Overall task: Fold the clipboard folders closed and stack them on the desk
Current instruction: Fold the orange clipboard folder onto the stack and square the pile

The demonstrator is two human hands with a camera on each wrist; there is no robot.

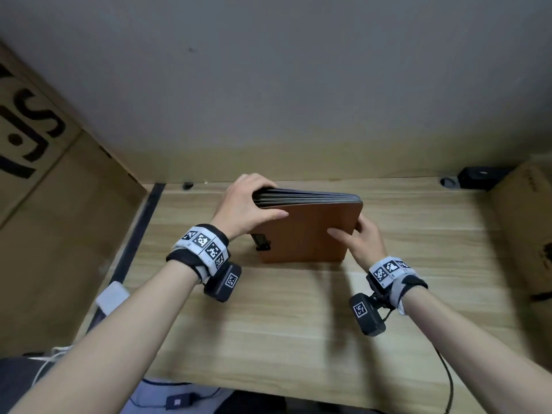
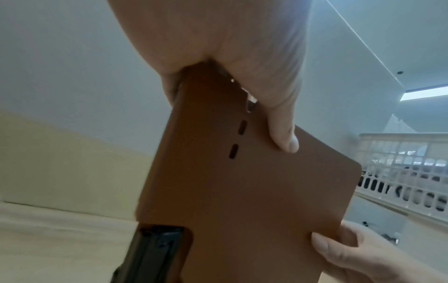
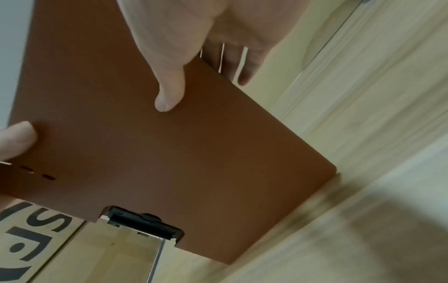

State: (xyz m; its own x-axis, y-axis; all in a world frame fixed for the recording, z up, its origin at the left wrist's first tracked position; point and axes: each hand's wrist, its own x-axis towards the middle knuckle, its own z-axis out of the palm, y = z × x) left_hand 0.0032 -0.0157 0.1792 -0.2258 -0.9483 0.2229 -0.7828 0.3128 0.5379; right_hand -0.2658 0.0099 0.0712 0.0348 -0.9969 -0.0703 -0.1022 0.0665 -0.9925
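A bundle of closed brown clipboard folders [image 1: 310, 231] stands on edge, tilted, on the wooden desk [image 1: 298, 324], its dark page edges facing up. My left hand [image 1: 248, 204] grips the bundle's upper left corner, thumb on the near cover [image 2: 242, 191] and fingers over the top. My right hand [image 1: 358, 237] grips the right edge, its thumb lying on the cover [image 3: 169, 153] and its fingers behind. A black metal clip [image 1: 262, 241] sticks out at the lower left edge and also shows in the wrist views as the clip [image 2: 155, 249] and the clip [image 3: 143, 222].
A large cardboard box [image 1: 44, 189] stands at the left of the desk and another box [image 1: 525, 228] at the right. A black device [image 1: 478, 177] sits at the back right by the wall. A white lattice basket [image 2: 407, 172] shows in the left wrist view.
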